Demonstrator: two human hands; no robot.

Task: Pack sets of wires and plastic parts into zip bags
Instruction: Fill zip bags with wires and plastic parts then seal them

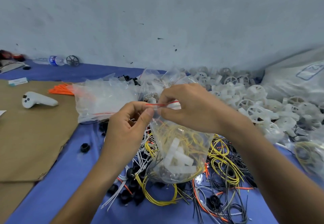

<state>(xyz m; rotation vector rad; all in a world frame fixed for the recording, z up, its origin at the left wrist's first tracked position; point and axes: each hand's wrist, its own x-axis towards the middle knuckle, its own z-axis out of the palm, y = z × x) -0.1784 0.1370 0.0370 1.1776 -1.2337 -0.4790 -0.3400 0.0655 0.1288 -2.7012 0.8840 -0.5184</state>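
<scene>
Your left hand [128,125] and right hand [190,108] both pinch the zip bag [192,141] at its red seal; wires [225,168] below the bag lie partly hidden.

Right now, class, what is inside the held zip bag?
Yellow wires and white plastic parts show through the zip bag. Dark bits at its bottom cannot be identified.

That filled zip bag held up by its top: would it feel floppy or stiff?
Probably floppy: the zip bag sags below where the left hand and right hand pinch its top. Likely light, holding only thin yellow wires and white plastic parts. Its clear film may be slippery.
</scene>
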